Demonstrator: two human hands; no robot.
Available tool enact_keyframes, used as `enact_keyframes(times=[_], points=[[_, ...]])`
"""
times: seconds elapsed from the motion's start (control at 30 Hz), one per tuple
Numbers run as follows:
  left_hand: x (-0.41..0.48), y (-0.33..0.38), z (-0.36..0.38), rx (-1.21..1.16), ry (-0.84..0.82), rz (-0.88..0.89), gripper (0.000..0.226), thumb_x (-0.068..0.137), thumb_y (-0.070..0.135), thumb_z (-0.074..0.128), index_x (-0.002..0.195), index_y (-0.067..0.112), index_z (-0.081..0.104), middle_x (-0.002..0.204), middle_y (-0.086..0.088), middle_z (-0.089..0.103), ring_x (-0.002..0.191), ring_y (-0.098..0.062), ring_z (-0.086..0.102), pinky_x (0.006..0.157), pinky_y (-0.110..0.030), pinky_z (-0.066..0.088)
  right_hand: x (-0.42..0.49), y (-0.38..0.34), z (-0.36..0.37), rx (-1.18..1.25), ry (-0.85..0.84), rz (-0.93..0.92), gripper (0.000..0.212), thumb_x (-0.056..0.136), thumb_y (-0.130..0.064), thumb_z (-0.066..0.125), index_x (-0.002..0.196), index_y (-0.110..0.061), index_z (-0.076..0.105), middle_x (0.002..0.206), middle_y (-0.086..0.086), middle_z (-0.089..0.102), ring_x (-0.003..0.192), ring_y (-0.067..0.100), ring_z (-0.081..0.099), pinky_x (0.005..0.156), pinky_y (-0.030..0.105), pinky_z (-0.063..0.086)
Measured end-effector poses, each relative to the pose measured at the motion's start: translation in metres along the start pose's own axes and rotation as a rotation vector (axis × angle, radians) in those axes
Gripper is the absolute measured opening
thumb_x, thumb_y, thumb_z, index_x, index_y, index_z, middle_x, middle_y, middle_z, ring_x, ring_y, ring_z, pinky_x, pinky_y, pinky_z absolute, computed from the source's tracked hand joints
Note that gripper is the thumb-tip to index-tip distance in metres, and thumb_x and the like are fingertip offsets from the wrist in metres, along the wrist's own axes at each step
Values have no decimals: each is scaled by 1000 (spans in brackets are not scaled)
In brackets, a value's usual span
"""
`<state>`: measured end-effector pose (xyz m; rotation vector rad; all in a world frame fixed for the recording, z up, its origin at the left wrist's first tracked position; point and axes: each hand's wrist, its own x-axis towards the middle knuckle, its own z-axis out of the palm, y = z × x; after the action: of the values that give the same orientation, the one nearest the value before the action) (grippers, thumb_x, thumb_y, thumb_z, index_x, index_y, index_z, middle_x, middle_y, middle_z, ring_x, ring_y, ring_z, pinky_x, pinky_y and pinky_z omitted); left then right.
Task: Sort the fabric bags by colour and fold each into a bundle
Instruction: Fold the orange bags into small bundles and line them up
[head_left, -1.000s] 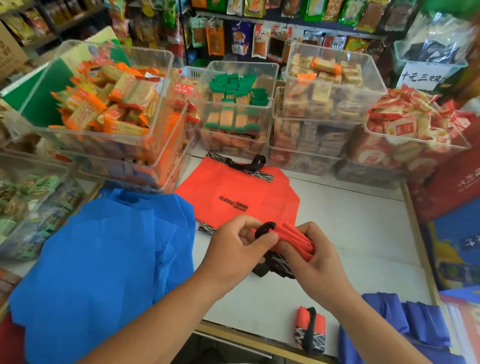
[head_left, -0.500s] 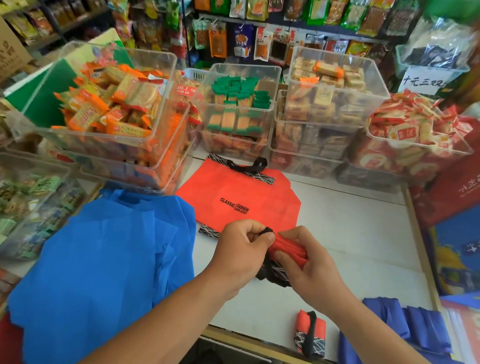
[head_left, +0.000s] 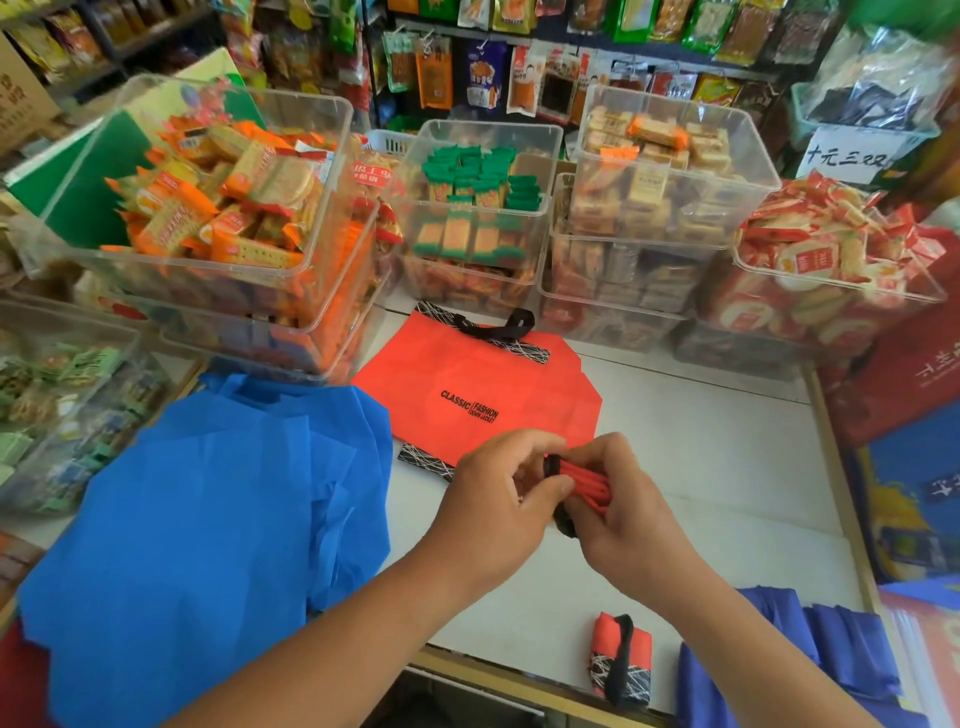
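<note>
**Q:** Entry 1. What are the 2 hands doing?

**A:** I see both meeting just above the white table (head_left: 727, 467), near its middle. They hold 1 red bundle (head_left: 584, 480) between them, a fabric bag folded into narrow pleats. My left hand (head_left: 498, 499) is clenched, its fingers curled in and its thumb (head_left: 556, 486) pressed against the bundle's left end. My right hand (head_left: 623, 525) wraps the bundle from the other side, with fingers (head_left: 605, 449) bent over the top.

**Q:** Any slack in either grip?

**A:** None visible. Both grips are closed round the fabric. A black strap (head_left: 563, 519) shows under the bundle, between the palms; I cannot tell which fingers pin it.

**Q:** Where are the other bags?

**A:** 1 flat red bag (head_left: 478, 384) lies just beyond the hands, printed side up. Its near edge is partly hidden by my left hand. Loose blue bags (head_left: 208, 519) are heaped at the left and overlap its corner. A second red bundle (head_left: 621, 657), with a black strap round it, lies at the near table edge, just beside dark blue bags (head_left: 831, 654) on the right.

**Q:** Background?

**A:** Clear bins (head_left: 208, 208) of packaged snacks line the far side.
</note>
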<state>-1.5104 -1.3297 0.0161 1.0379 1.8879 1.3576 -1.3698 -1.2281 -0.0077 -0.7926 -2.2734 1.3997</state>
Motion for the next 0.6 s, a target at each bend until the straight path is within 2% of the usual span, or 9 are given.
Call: enact_keyframes(times=[0.07, 0.13, 0.23, 0.33, 0.4, 0.5, 0.6], points=[[0, 0, -1, -108, 10, -85, 42, 88, 12, 78, 125, 29, 65, 86, 16, 64, 83, -6, 65, 82, -27, 57, 4, -4, -1, 41, 6, -18, 47, 94, -4, 59, 122, -37, 41, 102, -6, 62, 81, 27, 67, 70, 52, 58], [-1, -4, 0, -36, 65, -28, 41, 86, 15, 79, 122, 29, 68, 92, 17, 63, 91, -8, 66, 83, -29, 58, 6, -4, 1, 20, -14, -34, 51, 94, -8, 60, 133, -36, 42, 112, -7, 60, 91, 23, 68, 77, 49, 59], [-4, -4, 3, -51, 164, 0, 33, 84, 11, 82, 113, 24, 75, 98, 13, 62, 92, -10, 66, 80, -28, 61, 9, -4, 0, -13, 10, -39, 38, 96, -11, 63, 127, -31, 55, 115, -5, 63, 100, 17, 67, 84, 42, 58], [-3, -5, 5, -60, 195, -48, 26, 84, 13, 82, 108, 24, 77, 98, 12, 66, 88, -7, 67, 79, -26, 59, 11, -5, -1, -19, 19, -16, 34, 96, -6, 65, 115, -32, 55, 106, -6, 64, 93, 14, 67, 78, 36, 58], [-4, -5, 7, -70, 206, -49, 22, 87, 12, 79, 105, 23, 77, 95, 12, 70, 86, -6, 68, 79, -24, 58, 13, -6, 2, -13, 12, 23, 30, 96, -12, 64, 108, -36, 51, 100, -5, 64, 89, 17, 68, 75, 41, 58], [-6, -2, 10, -6, 211, 32, 20, 89, 7, 75, 103, 22, 79, 96, 15, 69, 90, -4, 68, 80, -20, 55, 15, -6, 5, 10, -5, 82, 19, 93, -22, 59, 105, -31, 48, 94, 3, 63, 84, 28, 67, 70, 53, 58], [-6, 0, 11, 72, 184, 133, 23, 90, 4, 71, 103, 21, 78, 99, 14, 69, 94, -3, 67, 82, -19, 54, 13, -8, 4, 22, -29, 85, 24, 96, -7, 56, 105, -27, 46, 82, 2, 63, 73, 25, 66, 64, 57, 57]])
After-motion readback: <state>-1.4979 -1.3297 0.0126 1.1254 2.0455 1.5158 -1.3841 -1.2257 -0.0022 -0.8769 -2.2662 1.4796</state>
